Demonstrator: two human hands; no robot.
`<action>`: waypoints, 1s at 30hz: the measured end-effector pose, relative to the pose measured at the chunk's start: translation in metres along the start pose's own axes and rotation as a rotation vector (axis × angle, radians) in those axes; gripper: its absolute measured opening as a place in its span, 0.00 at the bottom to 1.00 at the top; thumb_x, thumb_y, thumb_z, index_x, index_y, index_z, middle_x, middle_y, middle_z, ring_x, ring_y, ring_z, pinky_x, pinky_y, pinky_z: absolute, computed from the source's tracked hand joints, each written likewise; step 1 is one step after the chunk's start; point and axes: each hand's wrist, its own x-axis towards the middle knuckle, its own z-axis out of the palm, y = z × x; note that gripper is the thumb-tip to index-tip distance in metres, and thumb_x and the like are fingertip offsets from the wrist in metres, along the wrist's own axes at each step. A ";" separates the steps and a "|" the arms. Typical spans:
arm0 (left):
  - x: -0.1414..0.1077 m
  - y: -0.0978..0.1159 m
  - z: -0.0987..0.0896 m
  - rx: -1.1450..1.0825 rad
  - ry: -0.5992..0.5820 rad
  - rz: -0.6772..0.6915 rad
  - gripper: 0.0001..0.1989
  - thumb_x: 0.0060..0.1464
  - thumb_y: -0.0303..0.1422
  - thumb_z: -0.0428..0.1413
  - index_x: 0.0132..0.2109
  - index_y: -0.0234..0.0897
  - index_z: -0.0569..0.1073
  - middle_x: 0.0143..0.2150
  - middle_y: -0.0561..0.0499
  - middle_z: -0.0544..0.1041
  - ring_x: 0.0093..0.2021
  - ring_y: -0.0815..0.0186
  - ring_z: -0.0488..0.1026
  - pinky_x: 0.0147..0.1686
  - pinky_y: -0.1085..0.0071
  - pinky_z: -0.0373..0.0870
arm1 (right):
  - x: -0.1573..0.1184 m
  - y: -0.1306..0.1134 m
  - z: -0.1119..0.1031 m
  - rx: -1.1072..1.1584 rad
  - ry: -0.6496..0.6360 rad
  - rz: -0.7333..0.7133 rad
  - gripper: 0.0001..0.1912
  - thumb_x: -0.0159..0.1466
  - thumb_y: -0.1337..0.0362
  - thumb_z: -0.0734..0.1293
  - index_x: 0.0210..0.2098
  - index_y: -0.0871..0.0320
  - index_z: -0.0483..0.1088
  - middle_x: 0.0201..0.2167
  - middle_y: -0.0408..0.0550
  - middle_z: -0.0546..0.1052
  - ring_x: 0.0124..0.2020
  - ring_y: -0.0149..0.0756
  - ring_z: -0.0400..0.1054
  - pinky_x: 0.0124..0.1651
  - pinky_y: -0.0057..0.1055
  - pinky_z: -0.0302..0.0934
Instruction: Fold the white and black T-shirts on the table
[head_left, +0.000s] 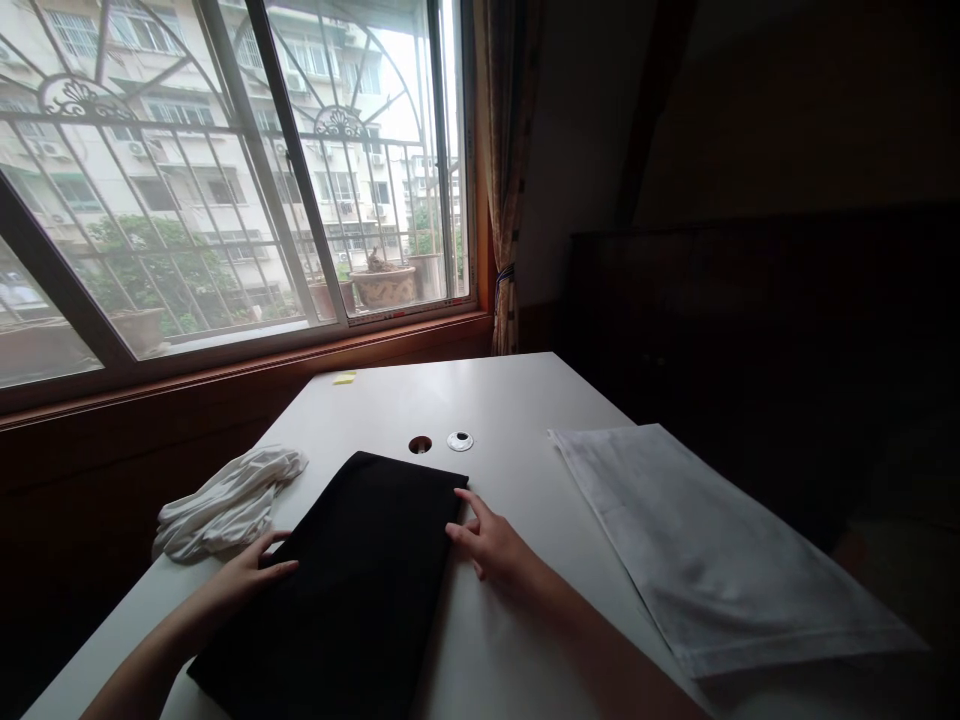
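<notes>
A flat, black, rectangular slab with a matte surface lies lengthwise before me; whether it is folded cloth or a covered board I cannot tell. My left hand grips its left edge, thumb on top and the lower fingers out of sight. On the right edge, near the far corner, my right hand holds it with the index finger and thumb apart and the other fingers curled below. The slab's near end runs out of the picture. Crumpled white cloth lies left of it, beyond my left hand.
A flat white fabric piece, perhaps a bag, lies along the right side of the white table. Two round cable holes, one open and one with a white ring, sit past the slab. A yellow sticker marks the far edge.
</notes>
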 end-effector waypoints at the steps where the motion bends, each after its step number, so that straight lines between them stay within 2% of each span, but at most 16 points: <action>1: -0.005 -0.002 0.002 -0.034 -0.014 -0.025 0.46 0.40 0.59 0.67 0.62 0.40 0.69 0.64 0.38 0.74 0.61 0.43 0.74 0.52 0.59 0.78 | -0.001 -0.001 0.003 0.043 -0.014 0.016 0.41 0.68 0.46 0.65 0.74 0.51 0.47 0.35 0.40 0.77 0.19 0.28 0.67 0.26 0.27 0.63; 5: -0.020 -0.012 0.009 -0.103 -0.015 -0.047 0.50 0.42 0.59 0.65 0.66 0.37 0.65 0.67 0.36 0.70 0.66 0.42 0.69 0.57 0.59 0.75 | -0.007 -0.005 0.010 0.181 -0.129 0.082 0.48 0.66 0.46 0.68 0.75 0.47 0.39 0.35 0.40 0.76 0.19 0.26 0.67 0.23 0.24 0.61; 9: -0.030 -0.015 0.014 -0.163 0.010 -0.031 0.51 0.41 0.61 0.65 0.66 0.38 0.64 0.71 0.35 0.66 0.68 0.42 0.66 0.60 0.57 0.73 | -0.015 -0.011 0.020 0.254 -0.398 0.157 0.58 0.62 0.50 0.74 0.76 0.44 0.32 0.31 0.38 0.75 0.20 0.29 0.70 0.24 0.25 0.63; 11: -0.035 -0.010 0.014 -0.203 0.000 -0.053 0.52 0.39 0.61 0.66 0.66 0.39 0.64 0.70 0.35 0.67 0.67 0.41 0.68 0.58 0.56 0.74 | -0.018 -0.013 0.027 0.234 -0.471 0.159 0.58 0.61 0.53 0.75 0.75 0.43 0.33 0.25 0.35 0.73 0.20 0.32 0.70 0.26 0.27 0.65; 12: -0.037 -0.006 0.013 -0.219 -0.007 -0.065 0.54 0.38 0.61 0.66 0.67 0.39 0.64 0.69 0.35 0.67 0.66 0.40 0.68 0.57 0.56 0.75 | -0.019 -0.014 0.031 0.216 -0.470 0.148 0.55 0.61 0.55 0.74 0.75 0.44 0.36 0.23 0.34 0.72 0.21 0.33 0.70 0.26 0.27 0.65; 15: -0.042 0.008 0.013 -0.262 -0.027 -0.087 0.56 0.37 0.61 0.67 0.68 0.40 0.62 0.68 0.35 0.69 0.64 0.40 0.71 0.54 0.58 0.77 | -0.019 -0.015 0.040 0.149 -0.344 0.087 0.36 0.61 0.60 0.72 0.66 0.46 0.60 0.23 0.36 0.71 0.22 0.33 0.67 0.27 0.28 0.63; 16: -0.043 0.012 0.014 -0.286 -0.040 -0.090 0.55 0.39 0.61 0.67 0.69 0.41 0.60 0.68 0.36 0.69 0.63 0.41 0.72 0.53 0.58 0.78 | -0.019 -0.015 0.041 0.123 -0.289 0.051 0.29 0.60 0.62 0.72 0.60 0.48 0.67 0.26 0.38 0.73 0.24 0.33 0.68 0.29 0.29 0.63; 18: -0.044 0.020 0.019 -0.347 -0.071 -0.084 0.54 0.42 0.59 0.67 0.70 0.42 0.57 0.67 0.36 0.70 0.60 0.42 0.75 0.52 0.57 0.78 | -0.016 -0.015 0.039 0.080 -0.183 -0.036 0.19 0.58 0.64 0.71 0.49 0.51 0.74 0.34 0.41 0.76 0.30 0.34 0.69 0.34 0.30 0.63; 21: -0.044 0.031 0.035 -0.430 -0.113 -0.067 0.53 0.44 0.57 0.68 0.70 0.43 0.56 0.66 0.36 0.71 0.58 0.43 0.77 0.52 0.56 0.78 | -0.008 -0.013 0.026 0.063 -0.025 -0.108 0.13 0.57 0.66 0.68 0.43 0.53 0.76 0.38 0.42 0.76 0.37 0.36 0.69 0.40 0.31 0.62; 25: -0.046 0.049 0.069 -0.483 -0.133 -0.033 0.55 0.45 0.55 0.69 0.72 0.45 0.52 0.62 0.36 0.75 0.56 0.44 0.78 0.54 0.54 0.77 | 0.000 -0.005 -0.006 0.107 0.126 -0.009 0.12 0.57 0.64 0.65 0.41 0.54 0.73 0.36 0.43 0.75 0.39 0.38 0.69 0.41 0.32 0.62; 28: -0.049 0.058 0.093 -0.484 -0.162 0.042 0.59 0.44 0.53 0.70 0.74 0.46 0.45 0.56 0.39 0.79 0.55 0.44 0.79 0.55 0.51 0.76 | -0.001 -0.001 -0.032 0.159 0.127 0.097 0.13 0.57 0.63 0.65 0.42 0.54 0.71 0.36 0.43 0.75 0.38 0.38 0.69 0.38 0.31 0.62; 30: -0.051 0.058 0.105 -0.466 -0.184 0.076 0.60 0.45 0.53 0.69 0.74 0.47 0.43 0.57 0.39 0.79 0.55 0.45 0.78 0.55 0.51 0.76 | -0.005 0.000 -0.047 0.147 0.096 0.146 0.13 0.57 0.62 0.66 0.42 0.54 0.71 0.36 0.44 0.75 0.37 0.38 0.70 0.37 0.31 0.62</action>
